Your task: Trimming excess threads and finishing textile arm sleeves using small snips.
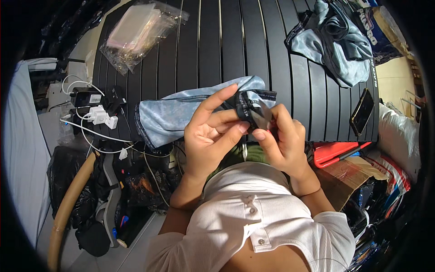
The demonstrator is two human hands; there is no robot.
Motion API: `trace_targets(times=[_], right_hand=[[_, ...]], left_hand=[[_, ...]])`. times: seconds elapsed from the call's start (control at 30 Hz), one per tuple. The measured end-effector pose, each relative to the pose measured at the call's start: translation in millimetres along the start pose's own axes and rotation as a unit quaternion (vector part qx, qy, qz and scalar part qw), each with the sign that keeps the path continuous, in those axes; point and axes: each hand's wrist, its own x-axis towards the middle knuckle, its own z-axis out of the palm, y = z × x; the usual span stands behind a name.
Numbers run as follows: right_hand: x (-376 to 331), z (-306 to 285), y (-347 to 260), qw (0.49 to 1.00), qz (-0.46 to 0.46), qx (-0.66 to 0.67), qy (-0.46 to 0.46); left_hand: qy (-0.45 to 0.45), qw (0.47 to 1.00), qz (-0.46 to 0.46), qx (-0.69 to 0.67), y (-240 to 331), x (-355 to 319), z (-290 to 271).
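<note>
My left hand [204,133] has its thumb and curled fingers together on the dark band [245,105] of a grey-blue garment [170,113], with the index finger raised clear. My right hand [287,138] is closed, thumb against fingers, on a small shiny piece [261,119]; I take it for a blade, but its shape is partly hidden.

The garment lies on the slatted surface [199,59], just beyond my left hand and out to its left. Its long axis runs crosswise, from a dark-edged end left of that hand to the bunched end between both hands. The dark band sits at my left fingertips, so that hand is the nearer one, and the shiny piece comes against it from the right.

Beyond my right hand, farther right, a second garment [335,50] lies crumpled; a phone [361,112] rests to that hand's right.
</note>
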Motion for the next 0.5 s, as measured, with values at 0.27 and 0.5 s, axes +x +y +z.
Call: trace_targets(times=[0.27, 0.5], right_hand=[[1.3, -5.4, 2.1, 0.999, 0.038, 0.028, 0.008], [2.8, -5.7, 2.3, 0.999, -0.025, -0.019, -0.018]], left_hand=[[0.036, 0.999, -0.026, -0.006, 5.6, 2.3, 3.1], [0.03, 0.999, -0.029, 0.014, 3.8, -0.8, -0.4]])
